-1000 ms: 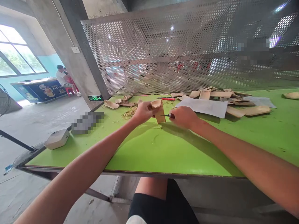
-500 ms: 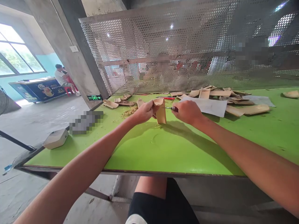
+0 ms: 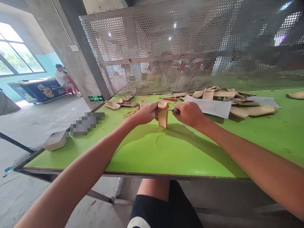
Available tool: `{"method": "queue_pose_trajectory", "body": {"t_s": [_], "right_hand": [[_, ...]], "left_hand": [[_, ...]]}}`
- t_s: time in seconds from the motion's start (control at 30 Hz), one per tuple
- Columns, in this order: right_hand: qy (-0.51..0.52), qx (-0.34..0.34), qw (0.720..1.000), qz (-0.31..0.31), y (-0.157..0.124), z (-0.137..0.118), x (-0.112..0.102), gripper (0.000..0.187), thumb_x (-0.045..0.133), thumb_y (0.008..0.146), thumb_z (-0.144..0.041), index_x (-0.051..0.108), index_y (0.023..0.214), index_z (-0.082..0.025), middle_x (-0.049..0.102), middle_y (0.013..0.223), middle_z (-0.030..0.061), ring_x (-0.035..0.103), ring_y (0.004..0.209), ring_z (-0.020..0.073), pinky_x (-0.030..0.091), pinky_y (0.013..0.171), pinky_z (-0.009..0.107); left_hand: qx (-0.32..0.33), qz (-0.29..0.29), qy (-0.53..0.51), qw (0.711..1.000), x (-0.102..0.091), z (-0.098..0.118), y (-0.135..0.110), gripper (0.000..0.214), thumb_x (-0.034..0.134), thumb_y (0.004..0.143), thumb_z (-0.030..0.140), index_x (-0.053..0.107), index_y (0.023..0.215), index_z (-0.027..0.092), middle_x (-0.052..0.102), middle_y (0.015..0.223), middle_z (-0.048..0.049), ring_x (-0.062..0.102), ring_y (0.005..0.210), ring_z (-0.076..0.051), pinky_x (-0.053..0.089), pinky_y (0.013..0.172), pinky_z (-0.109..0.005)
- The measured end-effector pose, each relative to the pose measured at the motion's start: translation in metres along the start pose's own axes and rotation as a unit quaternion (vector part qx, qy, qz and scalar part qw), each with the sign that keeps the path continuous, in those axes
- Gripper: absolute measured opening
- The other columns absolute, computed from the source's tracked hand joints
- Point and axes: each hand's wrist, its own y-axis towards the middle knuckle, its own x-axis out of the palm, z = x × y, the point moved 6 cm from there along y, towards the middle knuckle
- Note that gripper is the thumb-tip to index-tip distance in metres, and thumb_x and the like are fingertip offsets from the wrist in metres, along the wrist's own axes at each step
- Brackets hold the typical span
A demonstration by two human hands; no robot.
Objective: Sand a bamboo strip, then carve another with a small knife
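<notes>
Clasping bamboo strip (image 3: 162, 118) in left hand (image 3: 146, 114)

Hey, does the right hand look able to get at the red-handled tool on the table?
Probably yes: the right hand is close to the red-handled tool, and nothing stands between them. However, it is holding a knife, which it would likely need to put down first.

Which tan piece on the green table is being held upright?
The piece gripped by the left hand, just beside the knife in the right hand. It stands upright, while the other pieces lie loose on the table.
</notes>
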Motion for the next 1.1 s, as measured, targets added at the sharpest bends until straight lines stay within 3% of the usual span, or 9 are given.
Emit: {"method": "queue_pose_trajectory", "body": {"t_s": [0.17,0.4,0.67,1.1], "right_hand": [[-0.01,0.018,1.0,-0.014,0.001,-0.003,-0.001,0.031,0.044,0.087,-0.03,0.073,0.09,-0.017,0.072,0.084,0.0104,0.059,0.076,0.0236,0.025,0.061,0.032],[0.011,0.035,0.999,-0.027,0.005,-0.001,0.003,0.031,0.047,0.086,-0.03,0.075,0.09,-0.017,0.072,0.083,0.012,0.061,0.079,0.0251,0.031,0.065,0.032],[0.024,0.033,0.998,-0.044,0.006,-0.002,0.005,0.027,0.049,0.083,-0.029,0.074,0.086,-0.019,0.072,0.08,0.0091,0.062,0.077,0.0227,0.032,0.062,0.031],[0.042,0.037,0.998,-0.043,0.007,-0.002,0.011,0.027,0.05,0.082,-0.029,0.074,0.085,-0.019,0.072,0.077,0.0075,0.062,0.072,0.0212,0.031,0.059,0.031]], "left_hand": [[0.004,-0.002,-0.038,0.999,-0.001,-0.004,0.002,0.006,0.057,0.086,0.021,0.055,0.081,0.018,0.064,0.08,-0.0045,0.067,0.064,-0.019,0.054,0.059,-0.029],[-0.034,-0.015,-0.099,0.994,0.0,-0.008,0.007,0.005,0.061,0.085,0.021,0.059,0.086,0.016,0.066,0.081,-0.006,0.069,0.068,-0.023,0.058,0.069,-0.041],[-0.019,-0.056,-0.077,0.995,0.002,-0.005,0.007,0.006,0.051,0.093,0.018,0.051,0.088,0.015,0.067,0.081,-0.0041,0.07,0.068,-0.016,0.06,0.063,-0.03],[-0.014,-0.072,-0.102,0.992,0.002,-0.009,0.009,0.009,0.054,0.093,0.019,0.051,0.086,0.014,0.066,0.083,-0.0047,0.071,0.072,-0.017,0.062,0.066,-0.033]]}}
